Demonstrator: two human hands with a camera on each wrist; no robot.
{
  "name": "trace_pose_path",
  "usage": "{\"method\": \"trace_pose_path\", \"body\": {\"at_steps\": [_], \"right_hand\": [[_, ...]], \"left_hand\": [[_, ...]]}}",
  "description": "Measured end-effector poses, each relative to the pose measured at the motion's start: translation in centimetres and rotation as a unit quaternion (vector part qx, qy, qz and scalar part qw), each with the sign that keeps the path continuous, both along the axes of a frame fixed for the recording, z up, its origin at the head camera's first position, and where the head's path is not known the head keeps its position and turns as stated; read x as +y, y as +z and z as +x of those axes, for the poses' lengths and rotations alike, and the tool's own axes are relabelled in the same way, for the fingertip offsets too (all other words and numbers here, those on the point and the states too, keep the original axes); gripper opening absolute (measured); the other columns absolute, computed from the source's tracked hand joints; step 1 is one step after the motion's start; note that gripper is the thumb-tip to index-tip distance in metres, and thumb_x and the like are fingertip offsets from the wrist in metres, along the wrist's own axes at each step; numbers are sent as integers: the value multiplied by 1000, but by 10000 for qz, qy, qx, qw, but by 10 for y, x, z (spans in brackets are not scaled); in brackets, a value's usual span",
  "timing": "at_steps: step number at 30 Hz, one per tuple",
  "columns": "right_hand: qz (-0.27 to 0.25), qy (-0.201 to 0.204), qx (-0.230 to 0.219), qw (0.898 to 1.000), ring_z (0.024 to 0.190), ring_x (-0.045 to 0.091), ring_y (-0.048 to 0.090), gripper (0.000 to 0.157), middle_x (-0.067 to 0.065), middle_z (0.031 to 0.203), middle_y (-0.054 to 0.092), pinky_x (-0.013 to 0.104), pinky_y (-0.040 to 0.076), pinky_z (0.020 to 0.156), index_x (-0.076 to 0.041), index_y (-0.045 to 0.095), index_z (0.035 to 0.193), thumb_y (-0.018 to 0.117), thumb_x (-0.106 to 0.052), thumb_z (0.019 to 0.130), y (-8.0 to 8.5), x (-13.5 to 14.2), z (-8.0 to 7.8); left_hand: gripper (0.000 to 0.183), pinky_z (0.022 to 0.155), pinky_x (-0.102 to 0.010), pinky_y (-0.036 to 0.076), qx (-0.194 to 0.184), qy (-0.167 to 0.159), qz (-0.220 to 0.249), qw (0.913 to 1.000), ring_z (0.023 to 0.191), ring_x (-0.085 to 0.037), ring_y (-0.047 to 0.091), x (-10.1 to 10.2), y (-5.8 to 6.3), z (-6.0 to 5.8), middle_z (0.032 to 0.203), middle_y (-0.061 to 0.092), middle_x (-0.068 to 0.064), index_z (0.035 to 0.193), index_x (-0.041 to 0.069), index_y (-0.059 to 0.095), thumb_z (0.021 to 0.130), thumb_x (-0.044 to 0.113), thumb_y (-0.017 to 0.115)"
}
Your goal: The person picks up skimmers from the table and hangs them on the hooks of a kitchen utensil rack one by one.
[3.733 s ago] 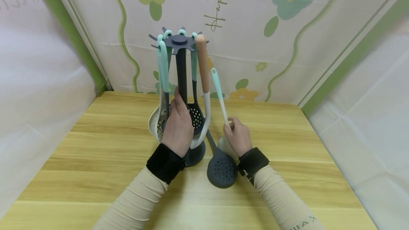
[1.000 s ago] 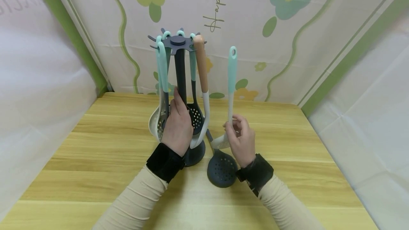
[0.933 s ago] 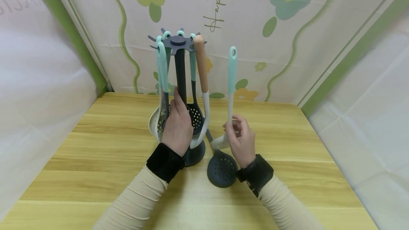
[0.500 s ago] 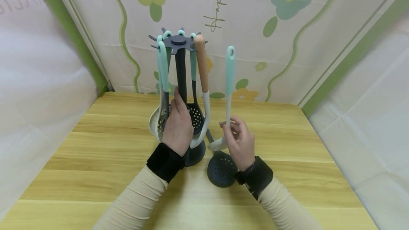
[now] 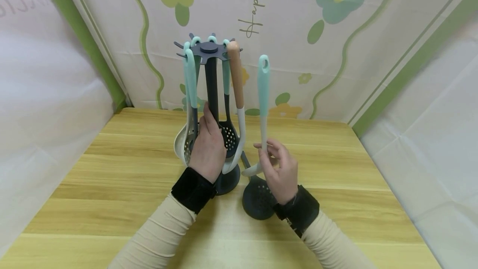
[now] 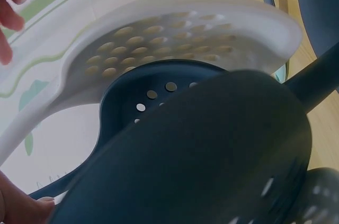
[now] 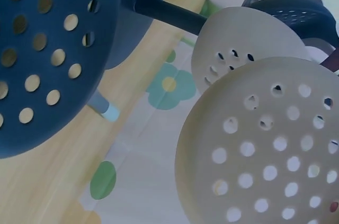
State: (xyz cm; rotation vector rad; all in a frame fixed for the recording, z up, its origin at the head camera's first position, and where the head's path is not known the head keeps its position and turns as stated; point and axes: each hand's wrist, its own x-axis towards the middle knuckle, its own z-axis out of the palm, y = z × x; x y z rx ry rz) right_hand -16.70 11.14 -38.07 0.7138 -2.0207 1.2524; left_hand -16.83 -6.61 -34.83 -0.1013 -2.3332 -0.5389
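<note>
In the head view my right hand (image 5: 279,169) pinches the pale shaft of a white skimmer (image 5: 263,90) with a mint handle. The skimmer stands upright, its perforated head (image 7: 265,155) low and large in the right wrist view. Under it a dark skimmer (image 5: 257,202) lies on the table. My left hand (image 5: 208,148) rests against the dark utensil rack (image 5: 209,48), fingers straight and pointing up along its post. In the left wrist view its thumb touches a dark shaft, beside a white skimmer (image 6: 201,33) and a dark perforated one (image 6: 153,91).
Several mint-handled utensils hang from the rack, along with a wooden-handled white one (image 5: 236,78) on its right side. The rack's round base (image 5: 228,182) stands on the wooden table (image 5: 112,186). A flowered cloth (image 5: 284,53) hangs behind.
My right hand has raised the white skimmer from its leaning position to upright, then brought it left towards the rack, its handle turning slightly. The left hand has stayed in place.
</note>
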Motion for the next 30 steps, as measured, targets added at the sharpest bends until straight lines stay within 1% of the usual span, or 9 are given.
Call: {"method": "trace_pose_path", "body": {"at_steps": [5, 10, 16, 21, 24, 27, 30], "right_hand": [[-44, 85, 295, 9995, 78, 25, 69, 24, 16, 98, 76, 17, 54, 66, 7, 61, 111, 62, 8, 88, 3, -3, 1], [-58, 159, 406, 9990, 79, 21, 61, 23, 16, 95, 75, 17, 53, 63, 7, 61, 110, 63, 8, 87, 6, -6, 4], [31, 351, 572, 9977, 78, 20, 60, 22, 16, 92, 75, 19, 54, 60, 8, 61, 109, 63, 7, 86, 10, -10, 7], [72, 384, 769, 9963, 75, 20, 58, 23, 17, 91, 75, 18, 53, 59, 8, 62, 108, 63, 6, 86, 13, -13, 9], [71, 396, 813, 9959, 75, 21, 59, 23, 17, 91, 75, 18, 52, 58, 8, 62, 107, 63, 8, 85, 13, -14, 11], [71, 473, 747, 9961, 79, 22, 60, 23, 18, 92, 74, 20, 54, 58, 8, 62, 108, 62, 10, 85, 15, -14, 12], [165, 537, 782, 9954, 81, 24, 61, 23, 17, 93, 74, 21, 54, 59, 8, 62, 107, 63, 9, 85, 16, -15, 13]], "left_hand": [[64, 73, -38, 60, 40, -1, 11, 10000, 101, -42, 68, 0, 0, 0, 127, 51, -39, 149, -15, 18, 97, -5, 53], [64, 73, -38, 60, 6, 0, 60, 10000, 101, -42, 68, 0, 0, 0, 128, 51, -39, 149, -15, 17, 97, -5, 52], [65, 72, -38, 60, 21, 9, 25, 10000, 99, -42, 68, 0, 0, 0, 128, 51, -39, 149, -15, 17, 97, -4, 53], [64, 70, -38, 59, 0, -6, 43, 10000, 99, -41, 68, 0, -1, 1, 128, 51, -39, 149, -15, 17, 97, -4, 53], [64, 69, -38, 59, -22, -2, 55, 10000, 98, -41, 68, 0, -1, 1, 128, 51, -38, 149, -15, 18, 97, -4, 53], [64, 69, -38, 59, -37, 1, 58, 10000, 97, -40, 68, 1, -1, 2, 128, 51, -38, 149, -15, 18, 97, -4, 54], [65, 69, -37, 59, -19, 10, 66, 10000, 97, -40, 69, 1, 0, 1, 127, 51, -38, 149, -15, 19, 97, -4, 55]]}}
